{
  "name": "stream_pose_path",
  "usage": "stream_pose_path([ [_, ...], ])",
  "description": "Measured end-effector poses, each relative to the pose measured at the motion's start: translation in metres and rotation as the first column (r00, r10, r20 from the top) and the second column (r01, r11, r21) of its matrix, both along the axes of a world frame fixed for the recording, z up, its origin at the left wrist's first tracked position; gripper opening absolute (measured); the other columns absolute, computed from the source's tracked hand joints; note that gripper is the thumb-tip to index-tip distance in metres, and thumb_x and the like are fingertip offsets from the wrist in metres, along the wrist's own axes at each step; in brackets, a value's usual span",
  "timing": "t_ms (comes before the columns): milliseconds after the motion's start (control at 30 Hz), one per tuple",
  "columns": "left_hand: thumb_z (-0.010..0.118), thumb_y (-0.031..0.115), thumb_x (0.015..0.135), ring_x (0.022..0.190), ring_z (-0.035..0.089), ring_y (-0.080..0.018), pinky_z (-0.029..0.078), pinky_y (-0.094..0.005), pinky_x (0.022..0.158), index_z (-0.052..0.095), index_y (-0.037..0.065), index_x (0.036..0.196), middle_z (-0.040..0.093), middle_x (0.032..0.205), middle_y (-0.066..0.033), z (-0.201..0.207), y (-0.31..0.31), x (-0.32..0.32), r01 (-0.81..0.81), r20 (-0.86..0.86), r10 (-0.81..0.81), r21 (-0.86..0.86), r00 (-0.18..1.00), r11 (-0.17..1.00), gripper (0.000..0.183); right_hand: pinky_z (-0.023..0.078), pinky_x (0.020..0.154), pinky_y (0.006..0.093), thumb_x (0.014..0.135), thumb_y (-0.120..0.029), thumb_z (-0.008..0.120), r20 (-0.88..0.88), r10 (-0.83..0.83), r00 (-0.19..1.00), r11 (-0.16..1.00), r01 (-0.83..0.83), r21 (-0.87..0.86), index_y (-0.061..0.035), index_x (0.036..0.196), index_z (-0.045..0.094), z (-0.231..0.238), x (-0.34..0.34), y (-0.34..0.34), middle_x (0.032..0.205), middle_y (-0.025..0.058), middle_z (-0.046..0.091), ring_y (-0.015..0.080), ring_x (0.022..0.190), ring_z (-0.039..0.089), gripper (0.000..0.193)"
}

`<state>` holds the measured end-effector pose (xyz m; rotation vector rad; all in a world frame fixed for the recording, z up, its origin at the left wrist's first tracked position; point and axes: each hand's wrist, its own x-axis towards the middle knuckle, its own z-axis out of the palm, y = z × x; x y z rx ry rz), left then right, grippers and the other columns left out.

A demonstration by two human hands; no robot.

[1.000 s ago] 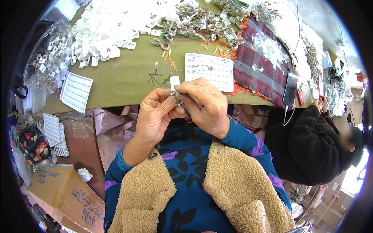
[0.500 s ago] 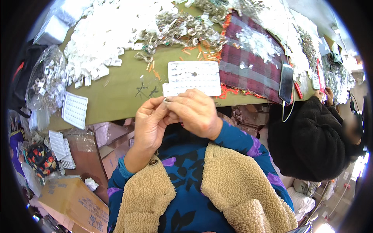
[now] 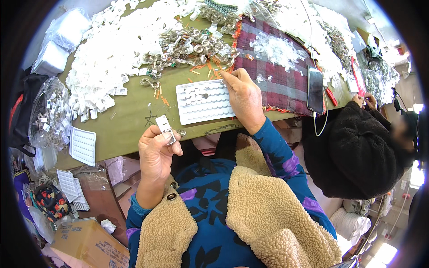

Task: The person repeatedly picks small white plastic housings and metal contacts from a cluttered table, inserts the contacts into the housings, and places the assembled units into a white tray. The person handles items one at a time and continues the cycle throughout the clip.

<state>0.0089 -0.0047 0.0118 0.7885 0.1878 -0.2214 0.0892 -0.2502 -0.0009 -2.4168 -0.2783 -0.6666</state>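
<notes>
My left hand point(image 3: 155, 149) pinches a small white tag point(image 3: 163, 123) upright between thumb and fingers, off the table's front edge. A shiny ring point(image 3: 181, 133) shows beside its fingertips. My right hand point(image 3: 245, 99) reaches over the right side of a white moulded tray point(image 3: 183, 115) with rows of round hollows. Its thumb and forefinger are pinched at the tray's far right corner, close to several orange strips point(image 3: 195, 72). Whatever they hold, if anything, is too small to make out. One hollow of the tray holds a small dark round piece point(image 3: 205, 95).
White tags point(image 3: 103, 67) are heaped at the far left, beside a pile of metal rings point(image 3: 187, 47). Clear pieces point(image 3: 277, 49) lie on a plaid cloth point(image 3: 281, 91) with a phone point(image 3: 315, 89) at its edge. A co-worker in black point(image 3: 353, 152) sits at the right.
My hands were together in front of the tray; now they are apart. My right hand has moved forward to the tray's far corner, and my left hand has kept the white tag.
</notes>
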Motion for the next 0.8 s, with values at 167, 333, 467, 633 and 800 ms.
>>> stream_pose_path([
  [167, 0.058, 0.002, 0.089, 0.066, 0.067, -0.0188, 0.061, -0.0330, 0.060, 0.059, -0.003, 0.097, 0.068, 0.088, -0.0184, 0.004, 0.005, 0.006, 0.007, 0.019, -0.007, -0.030, 1.000, 1.000, 0.009, 0.051, 0.067, 0.0392, 0.081, -0.001, 0.067, 0.002, 0.047, 0.999, 0.995, -0.047, -0.089, -0.0037, 0.098, 0.069, 0.004, -0.002, 0.001, 0.087, 0.0111, 0.059, 0.0314, 0.077, 0.063, 0.017],
  [333, 0.058, 0.006, 0.095, 0.079, 0.071, -0.0216, 0.064, -0.0344, 0.069, 0.058, -0.004, 0.107, 0.069, 0.095, -0.0185, 0.003, 0.008, 0.021, 0.059, 0.013, -0.057, -0.118, 0.998, 0.991, 0.015, 0.050, 0.067, 0.0329, 0.085, 0.003, 0.066, -0.070, 0.080, 0.994, 0.990, -0.071, 0.124, 0.0029, 0.092, 0.064, 0.037, -0.016, 0.022, 0.086, 0.0128, 0.062, 0.0246, 0.074, 0.063, 0.007],
  [467, 0.058, 0.007, 0.098, 0.081, 0.071, -0.0185, 0.063, -0.0301, 0.072, 0.059, -0.001, 0.113, 0.070, 0.096, -0.0161, 0.002, 0.006, 0.028, 0.115, 0.024, -0.112, -0.190, 0.993, 0.975, 0.016, 0.051, 0.066, 0.0312, 0.085, 0.003, 0.067, -0.203, 0.277, 0.939, 0.913, -0.192, 0.360, 0.0012, 0.095, 0.064, 0.061, -0.041, 0.072, 0.083, 0.0123, 0.064, 0.0219, 0.072, 0.064, 0.011],
  [633, 0.060, 0.006, 0.097, 0.075, 0.070, -0.0169, 0.062, -0.0304, 0.070, 0.061, 0.000, 0.113, 0.070, 0.095, -0.0115, -0.001, 0.012, 0.043, 0.120, 0.072, -0.106, -0.218, 0.992, 0.969, 0.018, 0.051, 0.064, 0.0365, 0.081, 0.003, 0.068, -0.082, 0.279, 0.957, 0.941, -0.256, 0.220, 0.0010, 0.093, 0.062, 0.067, -0.029, 0.111, 0.083, 0.0146, 0.060, 0.0320, 0.073, 0.063, 0.013],
  [800, 0.061, 0.006, 0.096, 0.072, 0.069, -0.0167, 0.062, -0.0312, 0.067, 0.063, -0.001, 0.112, 0.070, 0.092, -0.0108, -0.005, 0.016, 0.052, 0.131, 0.007, -0.133, -0.222, 0.991, 0.966, 0.017, 0.050, 0.065, 0.0378, 0.081, 0.002, 0.067, -0.187, 0.425, 0.886, 0.898, -0.387, 0.209, 0.0006, 0.091, 0.062, 0.073, -0.008, 0.105, 0.083, 0.0141, 0.059, 0.0327, 0.074, 0.061, 0.011],
])
